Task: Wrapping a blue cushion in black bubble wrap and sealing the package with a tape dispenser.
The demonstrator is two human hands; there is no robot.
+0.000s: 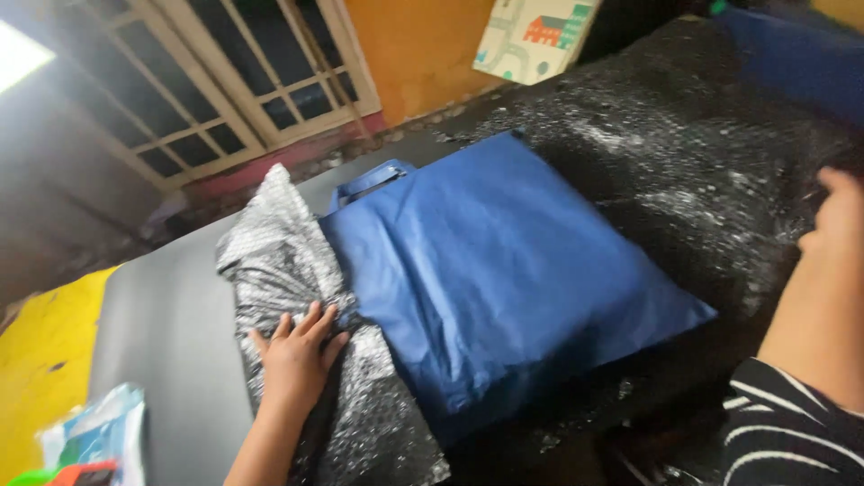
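Right now a blue fabric bag (504, 279) lies flat in the middle of the counter (171, 333), creased, its handles (371, 180) pointing to the far left. It rests on dark bubble wrap (684, 171) that spreads away to the right and bunches up at the bag's left edge. Against the far orange wall leans a pale card (533, 36) printed with coloured houses. At the near left lies a light blue packet (94, 436). The left hand (295, 355) presses, fingers spread, on the bunched wrap. The right hand (839, 220) reaches over the wrap at the right edge; its grip I cannot tell.
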